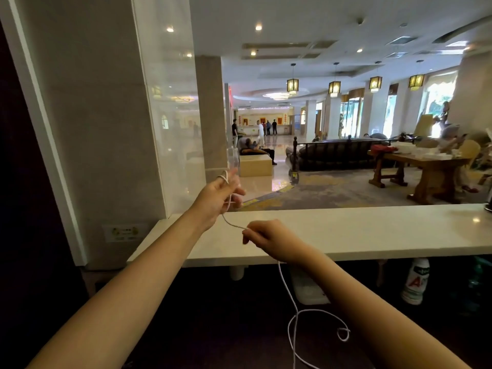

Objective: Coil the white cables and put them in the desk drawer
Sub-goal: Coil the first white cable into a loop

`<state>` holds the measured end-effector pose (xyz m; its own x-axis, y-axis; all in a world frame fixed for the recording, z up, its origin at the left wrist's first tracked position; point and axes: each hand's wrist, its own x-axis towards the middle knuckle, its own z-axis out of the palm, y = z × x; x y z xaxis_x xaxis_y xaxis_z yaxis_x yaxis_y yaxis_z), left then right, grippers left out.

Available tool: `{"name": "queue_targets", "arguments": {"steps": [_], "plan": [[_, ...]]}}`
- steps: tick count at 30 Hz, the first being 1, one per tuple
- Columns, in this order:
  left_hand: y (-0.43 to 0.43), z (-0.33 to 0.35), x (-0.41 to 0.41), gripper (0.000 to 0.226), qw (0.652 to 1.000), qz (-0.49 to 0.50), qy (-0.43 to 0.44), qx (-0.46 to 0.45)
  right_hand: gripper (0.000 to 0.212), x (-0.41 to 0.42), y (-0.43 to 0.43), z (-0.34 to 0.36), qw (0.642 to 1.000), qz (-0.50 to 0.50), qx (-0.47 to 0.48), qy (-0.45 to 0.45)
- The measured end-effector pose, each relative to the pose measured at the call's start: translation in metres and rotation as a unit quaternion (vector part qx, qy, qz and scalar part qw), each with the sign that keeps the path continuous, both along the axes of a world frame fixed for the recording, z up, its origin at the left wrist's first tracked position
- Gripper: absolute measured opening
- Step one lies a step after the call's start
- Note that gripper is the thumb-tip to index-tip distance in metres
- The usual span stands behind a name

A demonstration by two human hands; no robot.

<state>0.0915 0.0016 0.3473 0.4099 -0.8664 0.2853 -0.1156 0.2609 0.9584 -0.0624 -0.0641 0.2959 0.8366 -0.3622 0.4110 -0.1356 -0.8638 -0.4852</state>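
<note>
A thin white cable runs between both hands and hangs down below the counter in loose loops over the dark area beneath. My left hand is raised above the counter's left end and holds the cable, which is looped around its fingers. Lower and to the right, my right hand pinches the same cable over the white counter. A short taut stretch of cable joins the two hands. No drawer is in view.
A marble pillar and a glass pane stand at the left. Under the counter are a white bottle and a white object. Beyond the counter lies a lobby with sofas, a wooden table and people.
</note>
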Motion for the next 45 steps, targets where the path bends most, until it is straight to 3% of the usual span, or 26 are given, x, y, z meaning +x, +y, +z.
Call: {"name": "queue_targets", "arguments": {"steps": [2, 3, 7, 10, 13, 16, 22, 29, 30, 32, 34, 37, 39, 42, 45], "plan": [[0.003, -0.005, 0.001, 0.032, 0.995, -0.018, -0.086, 0.052, 0.013, 0.0, 0.001, 0.032, 0.995, 0.006, -0.094, -0.044], [0.004, -0.008, 0.001, 0.039, 0.992, -0.055, -0.088, 0.07, 0.008, -0.001, -0.001, 0.048, 0.992, 0.001, -0.117, -0.056], [0.01, -0.008, -0.004, 0.038, 0.962, -0.251, 0.093, 0.047, 0.018, -0.007, -0.022, 0.09, 0.991, -0.044, -0.107, -0.067], [0.015, -0.001, -0.009, 0.039, 0.912, -0.367, 0.182, 0.027, 0.026, -0.007, -0.027, 0.087, 0.995, -0.016, -0.059, -0.083], [0.021, 0.006, -0.014, 0.037, 0.873, -0.434, 0.221, 0.004, 0.037, -0.002, -0.019, 0.07, 0.984, 0.069, 0.128, -0.103], [0.024, 0.009, -0.016, 0.036, 0.872, -0.434, 0.228, -0.012, 0.033, -0.001, -0.018, 0.06, 0.93, 0.159, 0.313, -0.106], [0.024, 0.008, -0.016, 0.028, 0.9, -0.368, 0.233, -0.001, 0.017, -0.004, -0.024, 0.061, 0.898, 0.179, 0.386, -0.107], [0.025, 0.0, -0.025, 0.025, 0.898, -0.317, 0.303, -0.032, 0.023, 0.006, -0.024, 0.035, 0.826, 0.151, 0.519, -0.159], [0.025, 0.001, -0.025, 0.026, 0.892, -0.316, 0.319, -0.058, 0.026, 0.007, -0.023, 0.028, 0.831, 0.142, 0.511, -0.166], [0.023, 0.009, -0.02, 0.03, 0.89, -0.289, 0.334, -0.115, 0.033, 0.007, -0.019, 0.012, 0.874, 0.089, 0.45, -0.16], [0.02, 0.016, -0.013, 0.032, 0.913, -0.224, 0.307, -0.145, 0.037, 0.006, -0.013, -0.002, 0.928, 0.021, 0.354, -0.117], [0.015, 0.011, -0.008, 0.027, 0.964, -0.123, 0.194, -0.136, 0.038, 0.008, 0.007, 0.001, 0.99, -0.019, 0.142, 0.001], [0.012, 0.001, -0.009, 0.028, 0.992, -0.073, 0.044, -0.091, 0.033, 0.011, 0.02, 0.017, 0.999, -0.017, -0.019, 0.042], [0.011, -0.015, -0.009, 0.034, 0.989, -0.036, -0.142, 0.005, 0.017, 0.007, 0.027, 0.057, 0.98, -0.018, -0.195, 0.031], [0.016, -0.023, -0.006, 0.047, 0.986, -0.122, -0.085, 0.073, 0.015, -0.004, 0.016, 0.096, 0.974, -0.023, -0.225, 0.033]]}}
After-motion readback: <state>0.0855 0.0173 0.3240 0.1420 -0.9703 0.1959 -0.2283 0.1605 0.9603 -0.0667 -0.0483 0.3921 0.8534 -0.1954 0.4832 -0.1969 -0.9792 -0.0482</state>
